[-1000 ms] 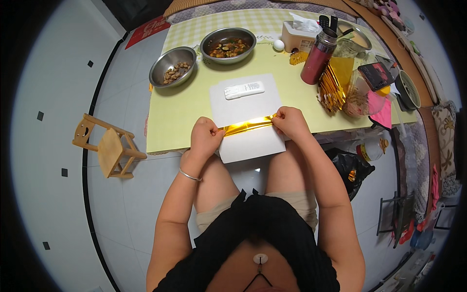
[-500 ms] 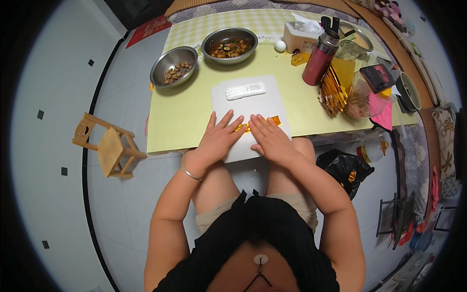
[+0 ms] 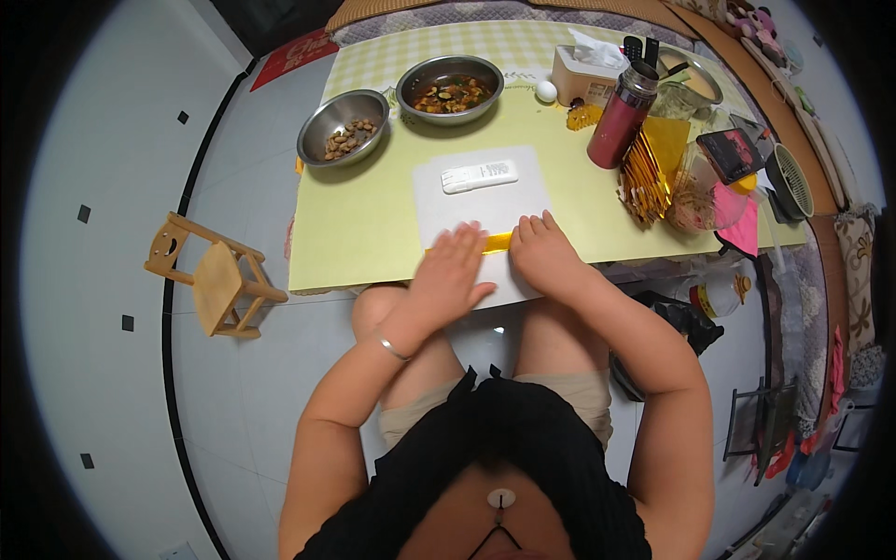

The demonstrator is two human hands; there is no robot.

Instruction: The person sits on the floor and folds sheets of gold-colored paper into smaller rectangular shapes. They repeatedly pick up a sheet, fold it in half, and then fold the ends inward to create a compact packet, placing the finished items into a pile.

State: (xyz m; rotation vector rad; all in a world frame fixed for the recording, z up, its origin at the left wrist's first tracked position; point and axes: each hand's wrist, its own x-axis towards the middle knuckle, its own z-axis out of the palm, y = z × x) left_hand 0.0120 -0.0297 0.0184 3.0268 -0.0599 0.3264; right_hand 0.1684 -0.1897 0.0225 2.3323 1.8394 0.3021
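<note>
A narrow strip of shiny gold paper [image 3: 497,244] lies across a white sheet [image 3: 527,201] near the table's front edge. My left hand [image 3: 448,273] is over the strip's left part, its fingers stretched out and slightly blurred, the thumb pointing right. At the other end, my right hand [image 3: 545,257] rests with bent fingers on the strip, covering that end; its grip underneath is hidden. Just beyond both hands, a white oblong object with small print [image 3: 479,175] sits on the sheet.
Two steel bowls hold nuts [image 3: 343,128] and food in dark liquid [image 3: 449,91]. On the right stand a red flask [image 3: 623,117], folded gold papers [image 3: 648,182], a tissue box [image 3: 582,77] and a phone [image 3: 728,154] atop a jar. A wooden chair [image 3: 219,280] stands left.
My left hand has shifted towards me, its fingers now closer together. My right hand has moved right and its fingers have bent over the strip's end. More gold shows between the hands.
</note>
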